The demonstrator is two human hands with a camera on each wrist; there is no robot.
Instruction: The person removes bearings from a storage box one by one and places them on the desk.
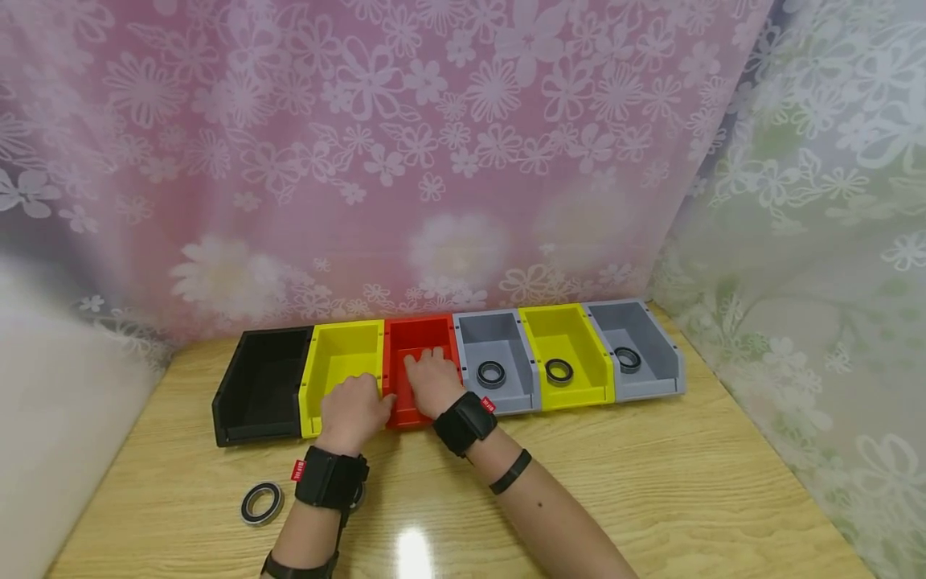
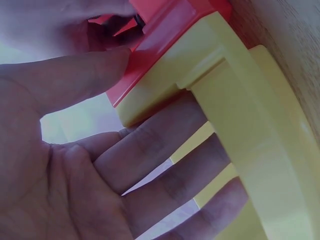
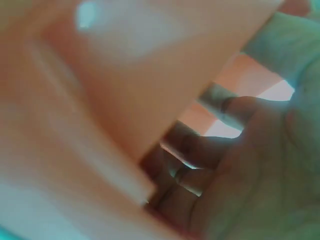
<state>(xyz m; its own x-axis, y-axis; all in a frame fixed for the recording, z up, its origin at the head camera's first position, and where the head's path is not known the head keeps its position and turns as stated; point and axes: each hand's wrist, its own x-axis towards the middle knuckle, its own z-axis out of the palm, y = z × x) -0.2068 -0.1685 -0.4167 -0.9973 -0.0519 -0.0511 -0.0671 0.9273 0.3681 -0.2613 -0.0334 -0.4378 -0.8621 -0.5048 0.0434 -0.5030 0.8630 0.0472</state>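
Observation:
My left hand [image 1: 352,412] is at the front of the left yellow bin [image 1: 347,338]. In the left wrist view its fingers [image 2: 170,145] stretch, nearly straight, into that bin, and the thumb lies at the red bin's edge. My right hand [image 1: 432,382] reaches into the red bin [image 1: 425,328], palm down. Bent fingers [image 3: 200,150] show behind the bin's wall in the right wrist view. Something dark [image 2: 139,21] shows by the right hand in the left wrist view; I cannot tell whether the fingers hold it.
Left of the yellow bin stands a black bin [image 1: 268,370]. To the right, a grey bin [image 1: 488,330], a yellow bin [image 1: 557,326] and another grey bin [image 1: 615,318] each hold a ball bearing. A bearing [image 1: 261,503] lies on the table; another [image 1: 358,496] is partly hidden by the left wrist.

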